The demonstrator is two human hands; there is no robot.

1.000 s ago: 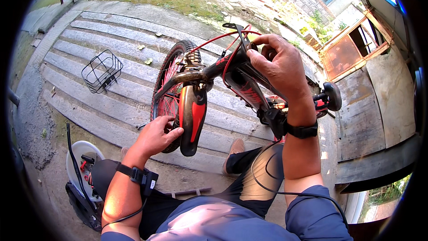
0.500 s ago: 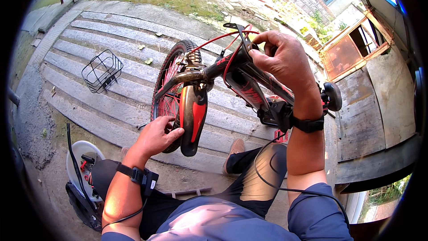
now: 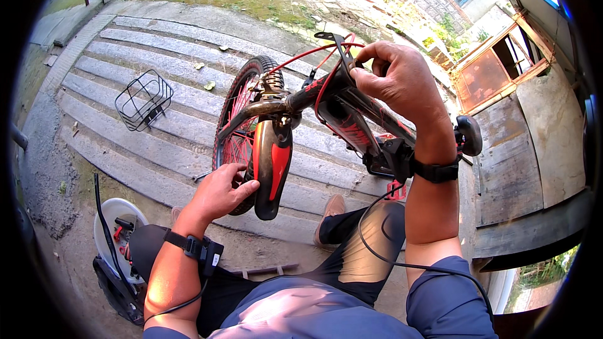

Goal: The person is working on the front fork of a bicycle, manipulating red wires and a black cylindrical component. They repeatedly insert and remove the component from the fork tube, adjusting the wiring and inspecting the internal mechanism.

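Note:
The front end of a black-and-red bicycle [image 3: 339,122] is in front of me, its front wheel [image 3: 233,113] turned with a black-and-red mudguard [image 3: 272,169] toward me. My left hand [image 3: 223,188] has its fingers curled on the front tyre beside the mudguard. My right hand [image 3: 392,81] is raised at the top of the head tube, thumb and forefinger pinched at a black metal bracket [image 3: 334,39] among red cables [image 3: 301,56]. What is between those fingertips is too small to make out.
A black wire basket [image 3: 143,100] lies on the slatted stone ground at left. A white tub [image 3: 103,232] with tools stands by my left knee, beside a black bar [image 3: 112,254]. A weathered shed with rusty panels [image 3: 480,78] is at right.
My right hand and forearm have shifted slightly to the right, still at the bracket. My left hand and the bicycle's front end have stayed in place.

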